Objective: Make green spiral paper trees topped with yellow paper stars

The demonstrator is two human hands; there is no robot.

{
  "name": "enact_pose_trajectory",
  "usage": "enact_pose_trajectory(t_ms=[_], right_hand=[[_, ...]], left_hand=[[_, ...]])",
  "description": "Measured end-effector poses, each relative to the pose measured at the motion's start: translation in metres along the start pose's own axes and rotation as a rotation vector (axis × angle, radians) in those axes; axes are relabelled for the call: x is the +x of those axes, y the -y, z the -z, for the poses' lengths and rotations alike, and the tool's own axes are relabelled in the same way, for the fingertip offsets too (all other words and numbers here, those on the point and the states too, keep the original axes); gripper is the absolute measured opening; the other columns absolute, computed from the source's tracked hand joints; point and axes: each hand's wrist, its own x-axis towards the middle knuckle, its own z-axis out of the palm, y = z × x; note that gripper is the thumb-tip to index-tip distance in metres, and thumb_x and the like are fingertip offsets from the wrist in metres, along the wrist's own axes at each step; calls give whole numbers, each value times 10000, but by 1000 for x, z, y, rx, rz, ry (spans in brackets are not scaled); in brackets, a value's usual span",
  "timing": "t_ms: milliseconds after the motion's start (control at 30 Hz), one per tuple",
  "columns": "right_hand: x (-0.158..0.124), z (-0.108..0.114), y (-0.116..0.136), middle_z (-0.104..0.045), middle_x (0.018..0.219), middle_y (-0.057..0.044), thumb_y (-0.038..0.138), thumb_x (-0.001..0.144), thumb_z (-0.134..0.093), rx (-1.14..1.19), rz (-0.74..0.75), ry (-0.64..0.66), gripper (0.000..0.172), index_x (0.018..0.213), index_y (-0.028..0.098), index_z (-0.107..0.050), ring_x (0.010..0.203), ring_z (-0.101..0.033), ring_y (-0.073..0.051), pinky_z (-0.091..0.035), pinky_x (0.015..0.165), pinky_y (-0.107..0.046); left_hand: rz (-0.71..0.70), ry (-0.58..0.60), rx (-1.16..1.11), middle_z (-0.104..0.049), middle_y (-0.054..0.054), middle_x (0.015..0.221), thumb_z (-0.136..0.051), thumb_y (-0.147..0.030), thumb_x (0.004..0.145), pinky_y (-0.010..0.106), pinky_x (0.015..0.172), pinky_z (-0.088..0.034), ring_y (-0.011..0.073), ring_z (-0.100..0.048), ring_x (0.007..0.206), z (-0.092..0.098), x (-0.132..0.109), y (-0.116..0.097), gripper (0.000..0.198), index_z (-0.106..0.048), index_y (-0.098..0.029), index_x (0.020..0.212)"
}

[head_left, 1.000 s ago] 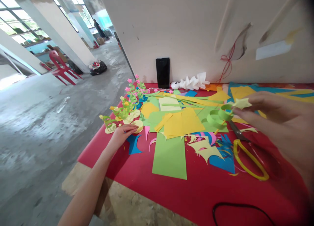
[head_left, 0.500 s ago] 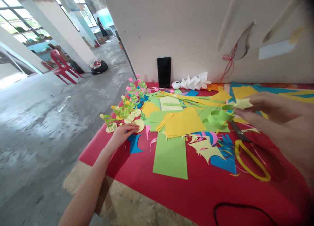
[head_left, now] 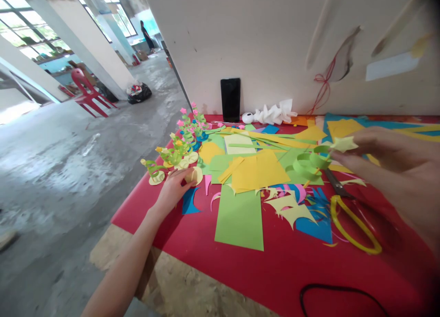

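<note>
My right hand (head_left: 388, 170) pinches a pale yellow paper star (head_left: 343, 144) between thumb and fingers. From the star hangs a curled green paper strip (head_left: 305, 164), coiled above the table. Over at the table's left edge, my left hand (head_left: 174, 187) has its fingers and thumb closed at the rim of a pale yellow paper disc (head_left: 197, 175); the fingers hide part of it. Just beyond stand several finished paper spirals (head_left: 177, 152) on round bases, topped with yellow or pink pieces. Scissors (head_left: 354, 225) with a yellow handle lie below my right hand.
Green sheets (head_left: 239, 220), yellow sheets (head_left: 259, 171) and blue scraps (head_left: 314, 223) cover much of the red tabletop (head_left: 240, 275). A black phone (head_left: 230, 100) leans on the wall beside a crumpled white strip (head_left: 271, 114). A black cord (head_left: 337, 287) lies in front.
My left hand's fingers have bent and drawn in at the pale yellow disc, with the thumb now showing at its edge. My right hand still holds the star and coil, almost unmoved.
</note>
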Motion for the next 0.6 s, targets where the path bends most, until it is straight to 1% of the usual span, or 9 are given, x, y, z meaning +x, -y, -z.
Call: enact_pose_trajectory(t_ms=[167,333,467,600], right_hand=[[-2,0,0,-551,661,65,415,709,-722,-9,1,-2,184,851,315,-660,582,-506,-94,-399,533,-265],[-3,-3,1,-560,699,62,442,713,-709,-22,3,-17,183,834,313,-660,614,-520,-98,-366,530,-269],[0,-3,2,-548,689,65,426,707,-719,-7,0,-3,184,838,313,-657,615,-529,-99,-380,549,-271],[0,-1,3,-563,699,69,429,713,-714,-7,2,15,173,834,316,-661,652,-558,-110,-416,605,-279]], left_hand=[[31,-61,-4,-582,93,1172,-530,-313,890,423,854,-511,209,-591,1009,2,-1,-5,297,-559,-160,1143],[106,-82,-48,-591,90,1148,-531,-313,890,404,822,-525,200,-603,972,2,-4,-3,299,-556,-155,1143],[145,-88,-81,-591,88,1151,-525,-317,893,397,821,-527,198,-603,971,1,-5,-1,290,-562,-164,1136],[141,-126,-124,-589,89,1157,-526,-317,892,406,835,-521,201,-600,984,1,-3,-6,289,-564,-165,1135]])
